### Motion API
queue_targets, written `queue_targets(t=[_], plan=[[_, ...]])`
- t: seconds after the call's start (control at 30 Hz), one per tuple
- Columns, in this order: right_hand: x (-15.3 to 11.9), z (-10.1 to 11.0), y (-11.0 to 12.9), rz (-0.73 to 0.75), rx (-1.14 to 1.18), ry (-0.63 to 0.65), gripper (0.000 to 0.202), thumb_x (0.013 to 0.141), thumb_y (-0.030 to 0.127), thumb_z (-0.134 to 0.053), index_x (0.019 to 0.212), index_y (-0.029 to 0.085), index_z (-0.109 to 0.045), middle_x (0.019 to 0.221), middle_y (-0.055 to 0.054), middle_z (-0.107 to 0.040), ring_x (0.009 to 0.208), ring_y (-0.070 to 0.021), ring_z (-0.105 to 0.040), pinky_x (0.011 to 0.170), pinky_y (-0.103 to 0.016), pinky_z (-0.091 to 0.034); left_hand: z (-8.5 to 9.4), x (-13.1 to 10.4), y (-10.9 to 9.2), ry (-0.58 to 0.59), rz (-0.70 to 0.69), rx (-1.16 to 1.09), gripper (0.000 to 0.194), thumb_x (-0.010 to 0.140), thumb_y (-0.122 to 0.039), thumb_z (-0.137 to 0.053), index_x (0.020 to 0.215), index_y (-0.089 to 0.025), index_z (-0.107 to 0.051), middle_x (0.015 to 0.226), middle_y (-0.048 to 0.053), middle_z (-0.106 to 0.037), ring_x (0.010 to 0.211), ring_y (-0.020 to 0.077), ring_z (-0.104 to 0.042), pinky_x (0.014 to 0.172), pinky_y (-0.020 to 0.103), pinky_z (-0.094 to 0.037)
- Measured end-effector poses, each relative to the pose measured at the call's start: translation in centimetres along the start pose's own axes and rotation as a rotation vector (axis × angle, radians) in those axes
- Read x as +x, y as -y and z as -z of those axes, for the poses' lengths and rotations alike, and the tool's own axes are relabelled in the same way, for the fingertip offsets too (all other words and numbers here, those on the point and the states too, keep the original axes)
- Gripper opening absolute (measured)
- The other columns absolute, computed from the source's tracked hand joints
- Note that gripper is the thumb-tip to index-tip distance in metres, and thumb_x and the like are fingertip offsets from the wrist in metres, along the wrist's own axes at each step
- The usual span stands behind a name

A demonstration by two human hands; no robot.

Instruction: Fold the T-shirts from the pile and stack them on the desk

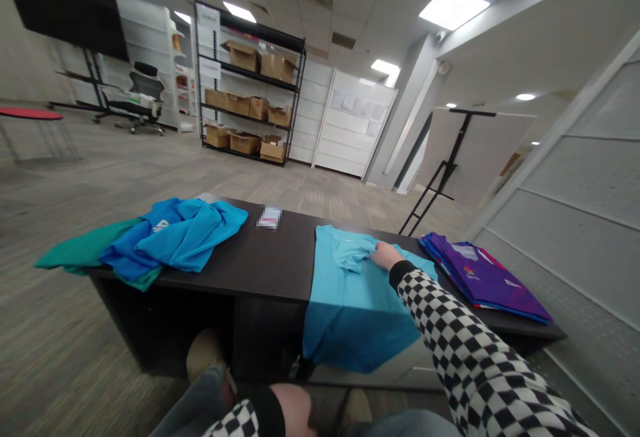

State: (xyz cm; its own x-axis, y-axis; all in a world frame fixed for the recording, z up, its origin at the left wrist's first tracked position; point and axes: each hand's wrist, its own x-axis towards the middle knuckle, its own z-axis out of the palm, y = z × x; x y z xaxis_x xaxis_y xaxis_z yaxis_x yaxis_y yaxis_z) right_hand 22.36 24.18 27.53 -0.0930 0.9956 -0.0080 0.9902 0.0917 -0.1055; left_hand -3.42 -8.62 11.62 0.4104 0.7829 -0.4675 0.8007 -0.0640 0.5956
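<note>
A light blue T-shirt (pixel 370 317) lies over the dark cabinet top, its lower part hanging down the front side. My right hand (pixel 387 255) reaches to the shirt's upper area, fingers closed on a bunched fold of the cloth. Low in the view, near my knees, is my left hand (pixel 294 405); its fingers are hidden below the picture's edge. To the right of the shirt rests a flat stack of folded shirts, a purple shirt (pixel 485 277) on top. A loose heap of blue shirts (pixel 185 230) covers the left end, with a green shirt (pixel 85 243) under it.
The dark cabinet (pixel 270 270) has open compartments below. A small blurred card-like item (pixel 269 217) lies on its far edge. White panelling (pixel 575 223) stands close on the right, and an easel stand (pixel 445 170) behind. Farther off is a shelf rack (pixel 250 90) with cardboard boxes.
</note>
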Motion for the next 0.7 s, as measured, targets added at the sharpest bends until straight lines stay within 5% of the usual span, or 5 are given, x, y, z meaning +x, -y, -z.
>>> queue_targets(t=[0.1, 0.3, 0.5, 0.6, 0.7], plan=[[-1.6, 1.3, -1.3, -0.004, -0.041, -0.030, 0.034, 0.109, 0.025, -0.060, 0.131, 0.008, -0.080, 0.137, -0.027, -0.081, 0.129, -0.0338, -0.075, 0.105, -0.036, -0.052, 1.9, -1.1, -0.2, 0.052, 0.146, 0.133, 0.044, 0.094, -0.054, -0.065, 0.092, -0.018, -0.091, 0.088, 0.022, -0.085, 0.091, 0.0429, -0.086, 0.087, 0.053, -0.067], [-8.9, 1.7, 1.6, 0.207, 0.186, -0.140, 0.030, 0.110, 0.032, -0.056, 0.095, 0.020, -0.079, 0.099, -0.010, -0.085, 0.094, -0.0246, -0.075, 0.083, -0.032, -0.050, 6.6, -0.6, 2.2, -0.264, 0.206, 0.122, 0.048, 0.104, -0.047, -0.056, 0.114, -0.012, -0.087, 0.118, 0.027, -0.086, 0.115, 0.0441, -0.083, 0.098, 0.050, -0.063], [-20.5, -6.8, 5.1, 0.168, 0.888, 0.131, 0.041, 0.105, 0.055, -0.061, 0.087, 0.022, -0.077, 0.086, -0.006, -0.082, 0.078, -0.0230, -0.075, 0.069, -0.032, -0.053, 8.2, 0.7, 4.3, -0.657, 0.007, -0.204, 0.050, 0.104, -0.044, -0.063, 0.141, -0.014, -0.077, 0.141, 0.022, -0.081, 0.133, 0.0346, -0.077, 0.118, 0.043, -0.056], [-22.7, -11.6, 6.7, 0.078, 1.065, 0.076, 0.041, 0.095, 0.061, -0.072, 0.100, 0.022, -0.080, 0.099, -0.010, -0.085, 0.091, -0.0282, -0.080, 0.080, -0.038, -0.060, 7.8, 2.1, 3.8, -0.753, -0.205, -0.425, 0.051, 0.103, -0.047, -0.067, 0.142, -0.016, -0.077, 0.148, 0.019, -0.079, 0.138, 0.0337, -0.074, 0.123, 0.044, -0.054], [-22.8, -13.9, 8.5, 0.096, 1.248, 0.074, 0.046, 0.086, 0.065, -0.083, 0.105, 0.023, -0.079, 0.110, -0.013, -0.087, 0.103, -0.0315, -0.081, 0.096, -0.043, -0.063, 7.4, 3.8, 3.0, -0.742, -0.291, -0.645, 0.046, 0.100, -0.054, -0.069, 0.124, -0.017, -0.082, 0.125, 0.018, -0.086, 0.115, 0.0327, -0.080, 0.104, 0.044, -0.062]])
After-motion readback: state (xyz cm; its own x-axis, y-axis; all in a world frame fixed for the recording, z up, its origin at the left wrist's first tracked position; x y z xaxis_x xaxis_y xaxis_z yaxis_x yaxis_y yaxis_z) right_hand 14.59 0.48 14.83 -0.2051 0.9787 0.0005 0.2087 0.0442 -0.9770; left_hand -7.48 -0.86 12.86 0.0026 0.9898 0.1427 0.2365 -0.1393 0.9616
